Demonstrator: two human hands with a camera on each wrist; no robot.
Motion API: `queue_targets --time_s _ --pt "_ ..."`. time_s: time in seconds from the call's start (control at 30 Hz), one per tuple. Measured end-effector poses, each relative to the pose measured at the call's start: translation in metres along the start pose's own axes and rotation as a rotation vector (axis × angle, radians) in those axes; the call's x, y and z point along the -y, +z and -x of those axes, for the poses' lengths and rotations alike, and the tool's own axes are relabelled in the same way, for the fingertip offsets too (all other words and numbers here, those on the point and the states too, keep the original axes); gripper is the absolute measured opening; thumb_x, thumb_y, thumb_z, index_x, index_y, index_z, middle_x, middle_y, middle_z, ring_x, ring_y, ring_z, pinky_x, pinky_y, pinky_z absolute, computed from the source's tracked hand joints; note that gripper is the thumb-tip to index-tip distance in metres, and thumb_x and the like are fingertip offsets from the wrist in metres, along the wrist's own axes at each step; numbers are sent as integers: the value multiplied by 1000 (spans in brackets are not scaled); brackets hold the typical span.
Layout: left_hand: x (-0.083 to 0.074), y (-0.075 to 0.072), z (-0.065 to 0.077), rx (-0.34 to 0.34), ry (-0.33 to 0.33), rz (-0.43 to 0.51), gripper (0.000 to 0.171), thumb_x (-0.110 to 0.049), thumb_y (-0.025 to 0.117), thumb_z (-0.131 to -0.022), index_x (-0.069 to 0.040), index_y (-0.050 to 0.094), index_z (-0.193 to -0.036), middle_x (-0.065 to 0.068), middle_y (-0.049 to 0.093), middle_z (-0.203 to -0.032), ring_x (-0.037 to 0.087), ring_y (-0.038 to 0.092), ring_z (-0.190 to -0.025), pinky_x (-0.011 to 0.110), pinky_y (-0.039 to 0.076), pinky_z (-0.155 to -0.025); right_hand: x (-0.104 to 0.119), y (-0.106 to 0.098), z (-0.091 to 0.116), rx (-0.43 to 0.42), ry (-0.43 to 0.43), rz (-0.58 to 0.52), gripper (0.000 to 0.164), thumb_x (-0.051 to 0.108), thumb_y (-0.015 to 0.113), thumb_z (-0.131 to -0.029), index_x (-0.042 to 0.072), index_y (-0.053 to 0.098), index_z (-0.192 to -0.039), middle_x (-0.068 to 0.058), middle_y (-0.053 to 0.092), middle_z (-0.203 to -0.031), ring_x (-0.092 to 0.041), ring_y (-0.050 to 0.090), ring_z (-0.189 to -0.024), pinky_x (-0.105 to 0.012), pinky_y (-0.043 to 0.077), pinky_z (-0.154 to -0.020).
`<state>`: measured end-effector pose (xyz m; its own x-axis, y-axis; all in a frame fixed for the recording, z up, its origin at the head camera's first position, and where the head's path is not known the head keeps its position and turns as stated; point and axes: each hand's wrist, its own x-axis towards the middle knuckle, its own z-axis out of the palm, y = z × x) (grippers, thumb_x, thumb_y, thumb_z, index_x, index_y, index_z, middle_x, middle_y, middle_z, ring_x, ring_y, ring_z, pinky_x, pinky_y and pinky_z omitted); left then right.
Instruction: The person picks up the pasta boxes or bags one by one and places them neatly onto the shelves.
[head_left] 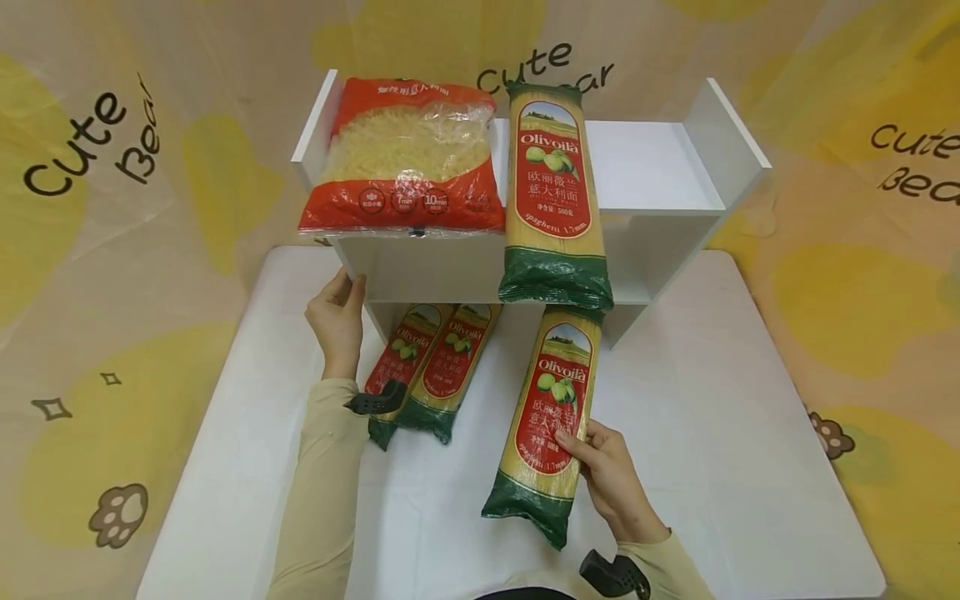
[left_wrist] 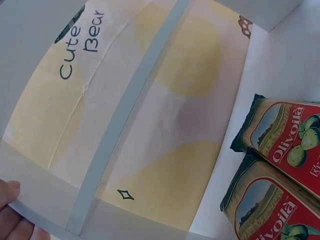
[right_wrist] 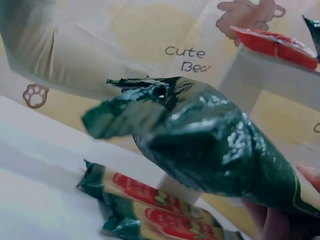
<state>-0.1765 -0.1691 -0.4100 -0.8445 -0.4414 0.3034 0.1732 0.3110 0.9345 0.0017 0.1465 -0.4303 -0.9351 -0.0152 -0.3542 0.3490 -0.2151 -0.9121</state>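
My right hand grips a spaghetti packet by its right edge, thumb across the front. The packet tilts, its green lower end towards me and its top just under the shelf packet. In the right wrist view that green end fills the middle. At the white shelf's left side, my left hand holds the panel edge between thumb and fingers; the left wrist view shows those fingers at its corner. On the upper tier lie a red bag of pasta and another spaghetti packet.
Two more spaghetti packets, a left one and a right one, lie side by side on the white table below the shelf's left part. A patterned yellow cloth hangs behind and around.
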Motion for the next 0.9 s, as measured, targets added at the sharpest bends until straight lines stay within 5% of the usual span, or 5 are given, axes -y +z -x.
queue_targets --time_s 0.2,0.5,0.9 --pt "0 -1 1 1 -6 26 30 -10 64 -91 -1 65 -120 13 66 -114 24 66 -102 28 51 -88 4 -10 8 36 -70 -24 34 3 51 -96 -20 46 -121 -5 70 -96 -17 68 -86 -30 56 -74" --pt "0 0 1 -2 3 23 30 -9 64 -90 0 65 -119 15 66 -113 26 65 -102 27 51 -87 6 -19 27 -16 -68 -87 16 3 51 -96 5 62 -107 -7 69 -99 -17 67 -87 -31 56 -73" --pt "-1 1 0 -7 -10 13 29 -10 64 -90 -1 66 -118 14 66 -112 26 66 -101 27 51 -87 19 -20 59 -21 -170 -113 20 0 47 -97 5 60 -112 -11 68 -105 -21 67 -93 -34 57 -74"
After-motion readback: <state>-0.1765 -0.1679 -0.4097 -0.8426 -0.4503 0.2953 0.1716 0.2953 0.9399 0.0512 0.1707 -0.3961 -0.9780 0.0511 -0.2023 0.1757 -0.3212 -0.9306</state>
